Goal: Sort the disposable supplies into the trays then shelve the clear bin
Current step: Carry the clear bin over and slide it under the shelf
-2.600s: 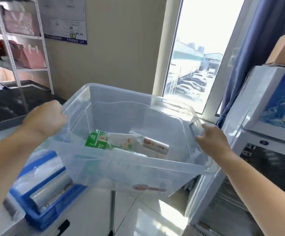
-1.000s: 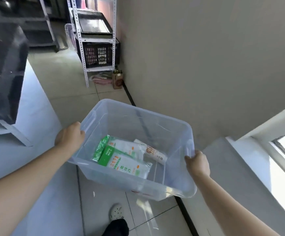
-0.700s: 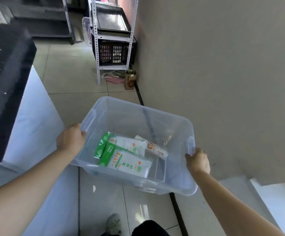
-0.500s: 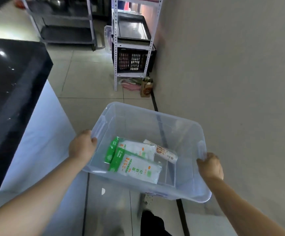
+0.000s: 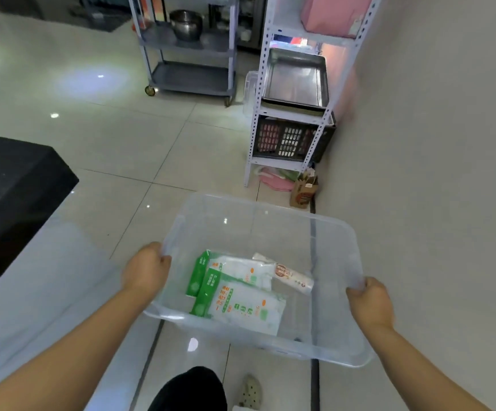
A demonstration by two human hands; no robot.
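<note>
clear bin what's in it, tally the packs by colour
green-and-white packs: 2
white pack with an orange-brown label: 1
total in the clear bin: 3

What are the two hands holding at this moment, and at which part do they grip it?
The clear bin: the left hand grips the rim at its left end, the right hand grips the rim at its right end.
</note>
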